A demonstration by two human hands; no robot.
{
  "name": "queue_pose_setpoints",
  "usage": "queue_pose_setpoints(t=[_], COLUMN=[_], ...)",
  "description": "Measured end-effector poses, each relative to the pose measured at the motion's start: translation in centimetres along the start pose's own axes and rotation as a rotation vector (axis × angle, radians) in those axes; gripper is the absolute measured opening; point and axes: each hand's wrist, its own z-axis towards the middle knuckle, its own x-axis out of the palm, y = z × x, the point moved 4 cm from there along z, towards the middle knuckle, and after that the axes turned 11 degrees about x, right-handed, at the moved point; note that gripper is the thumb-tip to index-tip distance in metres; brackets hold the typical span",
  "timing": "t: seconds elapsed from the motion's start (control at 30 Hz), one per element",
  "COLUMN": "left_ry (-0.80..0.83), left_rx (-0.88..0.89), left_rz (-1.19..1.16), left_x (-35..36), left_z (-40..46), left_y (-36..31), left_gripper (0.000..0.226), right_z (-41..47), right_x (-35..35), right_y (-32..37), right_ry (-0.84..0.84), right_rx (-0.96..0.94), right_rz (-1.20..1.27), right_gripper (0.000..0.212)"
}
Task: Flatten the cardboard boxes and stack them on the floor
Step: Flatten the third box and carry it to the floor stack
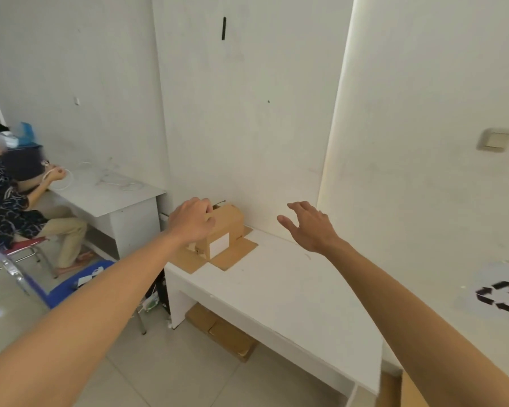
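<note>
A small brown cardboard box (pixel 227 230) with a white label stands on the far left end of the white table (pixel 276 289), its lower flaps spread flat on the tabletop. My left hand (pixel 193 220) grips the box's top near edge, fingers curled over it. To the right of the box my right hand (pixel 309 227) hovers above the table with its fingers spread, touching nothing. Flattened cardboard (pixel 222 330) lies on the floor under the table.
A white wall rises right behind the box. A second desk (pixel 109 195) stands to the left, where a person (pixel 15 201) sits on a red chair. A blue chair (pixel 71 283) stands beside the table's left end. More cardboard (pixel 406 390) shows at the bottom right.
</note>
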Motion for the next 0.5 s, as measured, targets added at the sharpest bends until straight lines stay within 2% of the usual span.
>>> queue_pose_setpoints(t=[0.5], left_ry=[0.016], left_rx=[-0.12], left_rz=[-0.058], left_x=[6.3], left_z=[19.6], left_y=[22.7], left_gripper=[0.021], right_z=[27.3], right_x=[15.3], right_y=[10.2], right_ry=[0.087], right_rx=[-0.039], right_rz=[0.017], right_gripper=[0.071])
